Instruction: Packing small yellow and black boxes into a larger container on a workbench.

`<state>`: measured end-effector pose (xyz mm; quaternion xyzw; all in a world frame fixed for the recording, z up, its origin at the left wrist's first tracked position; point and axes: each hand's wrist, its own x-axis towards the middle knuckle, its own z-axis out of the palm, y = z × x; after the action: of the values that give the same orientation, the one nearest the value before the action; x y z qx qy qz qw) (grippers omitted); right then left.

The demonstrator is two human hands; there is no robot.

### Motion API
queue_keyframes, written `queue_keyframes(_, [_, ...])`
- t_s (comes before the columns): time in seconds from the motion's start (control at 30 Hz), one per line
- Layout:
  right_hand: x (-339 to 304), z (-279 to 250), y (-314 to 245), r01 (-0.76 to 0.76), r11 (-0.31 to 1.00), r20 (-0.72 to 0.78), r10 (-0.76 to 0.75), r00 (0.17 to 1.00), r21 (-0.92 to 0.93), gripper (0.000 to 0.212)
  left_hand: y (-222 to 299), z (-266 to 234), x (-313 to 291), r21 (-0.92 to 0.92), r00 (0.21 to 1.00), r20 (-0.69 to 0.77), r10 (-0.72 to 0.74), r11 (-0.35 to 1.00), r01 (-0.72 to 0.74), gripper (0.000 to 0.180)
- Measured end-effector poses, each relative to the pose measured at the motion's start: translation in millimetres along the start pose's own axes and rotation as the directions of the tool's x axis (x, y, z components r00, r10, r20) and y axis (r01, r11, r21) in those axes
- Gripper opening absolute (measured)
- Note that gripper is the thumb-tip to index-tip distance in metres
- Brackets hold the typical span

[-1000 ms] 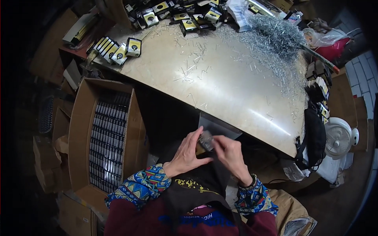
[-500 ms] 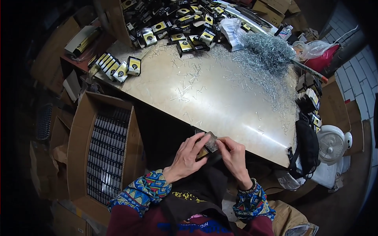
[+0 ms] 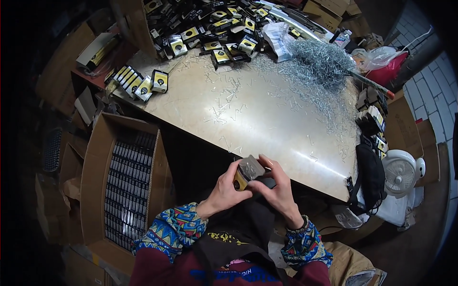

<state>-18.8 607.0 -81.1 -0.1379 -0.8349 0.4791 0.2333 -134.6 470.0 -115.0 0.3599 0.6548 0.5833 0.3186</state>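
A small yellow-and-black carton point(image 3: 240, 183) is held over my lap, just off the table's front edge. Its upper end stands open, with a grey flap or lining showing and something clear and shiny inside that I cannot make out. My left hand point(image 3: 222, 189) wraps round the carton's left side, thumb toward me. On the other side, my right hand point(image 3: 279, 191) has its thumb against the front and its fingers behind the raised flap. Thin bent metal wire pieces point(image 3: 229, 97) lie scattered on the pale tabletop point(image 3: 191, 100) beyond.
Small cartons point(image 3: 221, 57) are heaped at the back, and a short row point(image 3: 138, 86) leans at the table's left corner. A mound of wire pieces point(image 3: 317, 59) covers the back right. A cardboard box point(image 3: 90, 190) of packed cartons stands at left; a white fan point(image 3: 400, 174) at right.
My right thumb has come down onto the carton's front and its fingers have gone up behind the flap. The carton has turned, showing more of its open end.
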Motion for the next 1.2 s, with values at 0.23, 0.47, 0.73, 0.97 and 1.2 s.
queue_keyframes(0.23, [7,-10,-6,-0.369,0.925,0.085,0.362,0.928,0.093,0.027,1,-2,-2,0.328,0.98,-0.027,0.198,0.928,-0.178,0.084])
queue_keyframes(0.47, [14,-15,0,-0.288,0.957,-0.032,0.287,0.957,-0.044,0.014,2,4,6,0.508,0.931,-0.027,0.365,0.807,-0.302,0.082])
queue_keyframes(0.73, [-4,-7,7,0.029,0.99,-0.22,-0.058,0.974,-0.136,0.022,4,6,9,0.4,0.962,-0.148,0.229,0.904,-0.154,0.077])
queue_keyframes(0.97, [-12,21,11,-0.054,0.982,-0.174,0.085,0.981,0.179,0.037,1,10,10,0.447,0.922,-0.082,0.378,0.841,-0.305,0.064])
queue_keyframes(1.2, [-3,30,18,-0.233,0.922,-0.303,0.328,0.895,0.31,0.031,8,5,9,0.272,0.97,0.124,0.21,0.933,-0.237,0.085])
